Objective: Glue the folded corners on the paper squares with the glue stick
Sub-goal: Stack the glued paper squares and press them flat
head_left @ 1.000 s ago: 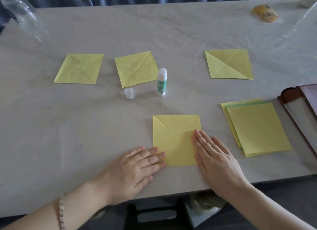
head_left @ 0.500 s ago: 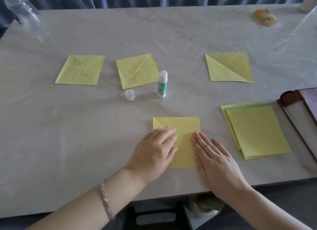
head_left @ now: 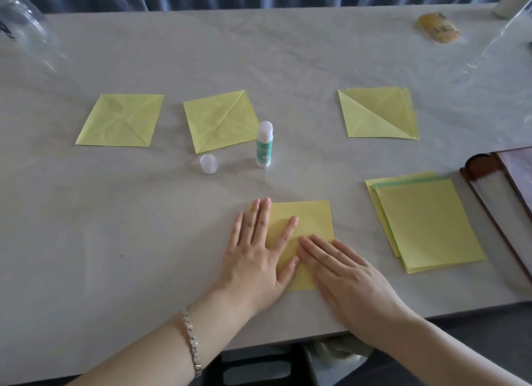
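Seemingly a press-down step: press with the left hand (head_left: 256, 256) flat, fingers straight and slightly spread, on the left part of the paper square (head_left: 311, 218) near the front edge of the table (head_left: 129, 227), over the folded corner probably hidden beneath. Steady the lower right with the right hand (head_left: 345, 279), fingers straight and together, gripping nothing. Rub outward from the crease, firmly, without sliding the sheet. Fetch the uncapped glue stick (head_left: 264, 144), upright just beyond beside its cap (head_left: 208, 163), only for the next corner.

Paper square (head_left: 311, 216) — left side under hands (head_left: 253, 256).
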`<state>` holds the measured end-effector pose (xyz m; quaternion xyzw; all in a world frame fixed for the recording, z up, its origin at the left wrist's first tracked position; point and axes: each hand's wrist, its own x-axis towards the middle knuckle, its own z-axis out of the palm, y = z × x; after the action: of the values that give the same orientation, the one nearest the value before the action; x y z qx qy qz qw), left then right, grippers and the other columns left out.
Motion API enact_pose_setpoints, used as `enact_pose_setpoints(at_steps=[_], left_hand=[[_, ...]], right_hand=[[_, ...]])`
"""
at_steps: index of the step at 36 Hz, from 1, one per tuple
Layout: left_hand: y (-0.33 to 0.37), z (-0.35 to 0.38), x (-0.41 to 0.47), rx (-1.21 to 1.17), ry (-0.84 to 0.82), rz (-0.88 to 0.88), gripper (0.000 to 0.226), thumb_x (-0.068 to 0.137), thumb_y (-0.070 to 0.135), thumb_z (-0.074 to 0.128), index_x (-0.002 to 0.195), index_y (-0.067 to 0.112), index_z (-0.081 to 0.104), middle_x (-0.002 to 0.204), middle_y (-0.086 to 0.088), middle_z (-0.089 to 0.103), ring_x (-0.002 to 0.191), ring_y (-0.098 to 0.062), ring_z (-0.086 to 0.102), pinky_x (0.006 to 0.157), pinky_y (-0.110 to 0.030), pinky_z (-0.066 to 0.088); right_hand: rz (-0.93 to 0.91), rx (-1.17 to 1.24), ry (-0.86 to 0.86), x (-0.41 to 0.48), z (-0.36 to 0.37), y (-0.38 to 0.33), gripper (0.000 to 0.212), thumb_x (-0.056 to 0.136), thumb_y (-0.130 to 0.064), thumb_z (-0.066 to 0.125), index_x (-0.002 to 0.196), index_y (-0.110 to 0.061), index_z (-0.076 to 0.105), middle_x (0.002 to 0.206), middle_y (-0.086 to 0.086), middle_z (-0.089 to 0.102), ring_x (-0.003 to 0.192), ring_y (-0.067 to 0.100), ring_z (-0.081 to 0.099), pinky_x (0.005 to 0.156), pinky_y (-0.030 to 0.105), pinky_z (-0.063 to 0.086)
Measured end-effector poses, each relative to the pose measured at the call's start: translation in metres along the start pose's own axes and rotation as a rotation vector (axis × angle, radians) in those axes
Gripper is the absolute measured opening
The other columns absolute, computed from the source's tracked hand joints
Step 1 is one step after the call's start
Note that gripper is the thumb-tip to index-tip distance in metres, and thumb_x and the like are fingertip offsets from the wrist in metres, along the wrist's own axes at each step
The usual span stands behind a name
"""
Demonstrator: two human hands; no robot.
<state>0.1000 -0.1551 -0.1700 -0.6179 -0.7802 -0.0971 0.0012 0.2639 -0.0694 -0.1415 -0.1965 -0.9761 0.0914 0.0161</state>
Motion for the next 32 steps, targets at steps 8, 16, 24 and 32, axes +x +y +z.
enact_pose_setpoints(at_steps=[8, 16, 24, 32], left_hand=[[-0.001, 0.0, 0.0, -0.018, -0.04, -0.024, 0.06, 0.096, 0.055, 0.005, 0.142, 0.027, 0.033, 0.146, -0.026, 0.035, 0.135, -0.041, 0.023, 0.105, -0.055, 0.017], [-0.002, 0.005, 0.0, -0.012, 0.003, -0.03, 0.059, 0.096, 0.055, 0.005, 0.15, 0.032, 0.004, 0.145, -0.025, 0.036, 0.134, -0.04, 0.025, 0.109, -0.05, 0.008], [0.001, -0.001, -0.002, -0.037, -0.029, -0.019, 0.058, 0.086, 0.05, 0.035, 0.139, 0.027, 0.038, 0.142, -0.025, 0.041, 0.134, -0.043, 0.026, 0.104, -0.056, 0.019], [0.001, -0.006, -0.001, -0.057, -0.072, -0.035, 0.059, 0.085, 0.051, 0.036, 0.139, 0.026, 0.038, 0.142, -0.025, 0.041, 0.133, -0.042, 0.025, 0.104, -0.056, 0.02]], right_hand=[[0.134, -0.023, -0.086, 0.036, -0.005, 0.021, 0.061, 0.099, -0.038, 0.006, 0.135, -0.011, 0.046, 0.142, 0.003, 0.045, 0.129, 0.015, 0.043, 0.106, 0.028, 0.024], [0.121, 0.007, -0.003, 0.053, -0.013, 0.032, 0.052, 0.093, -0.044, 0.03, 0.123, -0.013, 0.059, 0.131, 0.0, 0.057, 0.12, 0.017, 0.054, 0.098, 0.027, 0.029], [0.295, 0.2, -0.161, 0.087, -0.039, 0.045, 0.049, 0.076, -0.05, 0.066, 0.116, -0.026, 0.052, 0.11, -0.007, 0.054, 0.114, 0.016, 0.035, 0.094, 0.026, 0.029], [0.398, 0.326, -0.343, 0.098, -0.055, 0.04, 0.021, 0.079, -0.038, 0.068, 0.083, -0.023, 0.054, 0.083, -0.002, 0.053, 0.083, 0.013, 0.044, 0.057, 0.023, 0.032]])
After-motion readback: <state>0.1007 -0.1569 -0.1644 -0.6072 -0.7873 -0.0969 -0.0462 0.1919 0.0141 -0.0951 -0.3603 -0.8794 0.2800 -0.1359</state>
